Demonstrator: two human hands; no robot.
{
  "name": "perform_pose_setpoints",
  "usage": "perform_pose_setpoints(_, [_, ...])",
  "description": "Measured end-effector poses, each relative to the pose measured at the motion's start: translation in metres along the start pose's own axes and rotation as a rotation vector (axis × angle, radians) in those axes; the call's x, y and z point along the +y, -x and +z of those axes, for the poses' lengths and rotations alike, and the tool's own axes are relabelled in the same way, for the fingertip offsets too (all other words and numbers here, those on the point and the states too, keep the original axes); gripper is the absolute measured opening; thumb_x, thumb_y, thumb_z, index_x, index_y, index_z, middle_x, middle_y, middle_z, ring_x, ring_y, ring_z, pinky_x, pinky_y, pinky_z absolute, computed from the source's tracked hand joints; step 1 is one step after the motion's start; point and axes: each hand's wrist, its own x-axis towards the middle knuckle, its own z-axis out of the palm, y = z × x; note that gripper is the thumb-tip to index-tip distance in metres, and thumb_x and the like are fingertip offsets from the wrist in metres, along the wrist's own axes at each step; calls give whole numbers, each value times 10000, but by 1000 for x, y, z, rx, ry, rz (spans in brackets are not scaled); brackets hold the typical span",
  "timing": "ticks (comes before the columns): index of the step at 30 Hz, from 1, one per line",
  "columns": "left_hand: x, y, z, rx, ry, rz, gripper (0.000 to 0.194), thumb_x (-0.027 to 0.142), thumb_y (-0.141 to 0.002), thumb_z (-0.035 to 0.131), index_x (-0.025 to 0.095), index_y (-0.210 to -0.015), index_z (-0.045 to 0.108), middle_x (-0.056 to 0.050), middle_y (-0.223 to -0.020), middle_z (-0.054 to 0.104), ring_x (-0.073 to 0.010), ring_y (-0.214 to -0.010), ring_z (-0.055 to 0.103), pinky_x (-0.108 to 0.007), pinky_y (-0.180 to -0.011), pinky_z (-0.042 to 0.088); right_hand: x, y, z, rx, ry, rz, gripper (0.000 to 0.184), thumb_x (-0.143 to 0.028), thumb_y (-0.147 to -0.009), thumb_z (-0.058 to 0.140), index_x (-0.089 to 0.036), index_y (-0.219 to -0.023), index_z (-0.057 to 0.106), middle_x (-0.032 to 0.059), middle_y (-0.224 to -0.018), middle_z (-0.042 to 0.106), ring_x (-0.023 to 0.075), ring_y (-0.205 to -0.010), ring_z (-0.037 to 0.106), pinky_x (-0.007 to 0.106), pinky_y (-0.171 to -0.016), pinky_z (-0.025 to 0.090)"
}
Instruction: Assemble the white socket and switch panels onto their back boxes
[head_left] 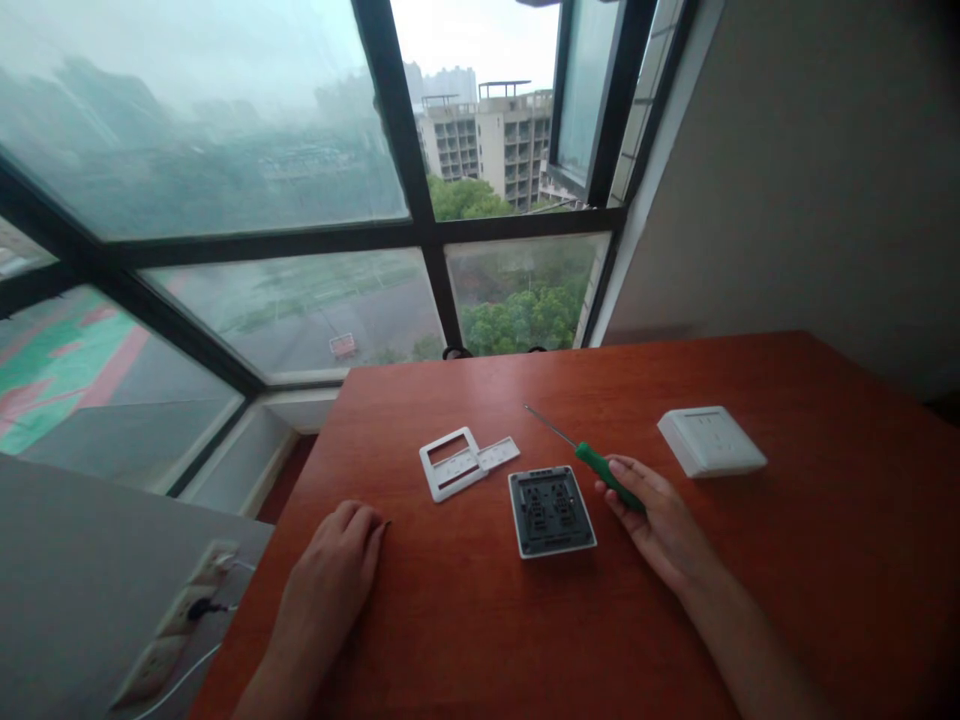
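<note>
Screwdriver [595,463]: right hand [656,510], fingers wrapped round handle, tip pointing away, probably for safety.
Socket [555,510]: on table [450,620] between hands, likely for easy reach.
Left hand [336,560]: fingers curled; grip unclear.

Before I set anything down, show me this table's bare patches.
Bare tabletop lies nearest you, between left hand and right forearm; right of the white socket box; and beyond the white cover frame, toward the far edge. Crowded: mid-table, where that frame, a small plate, the socket module and the green-handled screwdriver in the right hand cluster.
</note>
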Motion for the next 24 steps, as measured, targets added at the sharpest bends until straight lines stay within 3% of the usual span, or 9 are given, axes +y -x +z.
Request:
perform_pose_setpoints(4, [1,2,6,69,121,15,238,351,-926,388,211,-856,567,-60,-857,660,-228,-797,654,-348,-731,516,1,-1,-1,3,7,-1,236,-299,-692,823,-199,-878,717,-6,-850,692,97,-719,661,131,-616,568])
perform_pose_setpoints(8, [23,1,4,127,314,69,190,349,-920,458,216,-897,592,-27,-815,682,-178,-711,658,-277,-667,518,1,1,2,5,17,1,241,-304,-677,832,-201,-862,716,-13,-852,684,93,-719,660,128,-621,561])
perform_pose_setpoints(16, [92,-23,-3,27,613,287,107,210,-888,536,191,-819,615,-2,-736,630,-126,-646,601,-219,-615,486,0,4,7,-7,39,-9,239,-321,-672,831,-204,-843,711,-9,-842,683,93,-709,655,137,-618,548])
perform_pose_setpoints(24, [116,-47,1,-25,669,438,186,164,-901,511,204,-932,690,-52,-887,648,-152,-785,631,-252,-685,509,1,3,7,-11,61,-26,273,-341,-670,825,-207,-873,702,-11,-859,689,103,-728,660,159,-629,541])
